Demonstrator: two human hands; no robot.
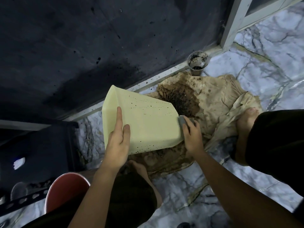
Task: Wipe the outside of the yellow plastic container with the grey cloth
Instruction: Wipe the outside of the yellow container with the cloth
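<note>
I am holding the yellow container [148, 122] tilted on its side above the floor [271, 66], its open rim toward the dark wall [65, 46] and its base toward my right. My left hand [117, 142] is resting on the upper side near the rim, with the index finger lying straight along the plastic; the left grip is apart, fingers extended. My right hand [193, 137] is pinching the grey cloth [183, 120], with the right grip clamped on it, and is pressing it against the container's base edge. Dark specks are dotting the container's outer wall. Below it, a stained brown cloth [218, 104] is lying spread on the floor beside the wall. A dirty plastic cup [197, 63] is standing at the wall's foot, just beyond the brown cloth.
</note>
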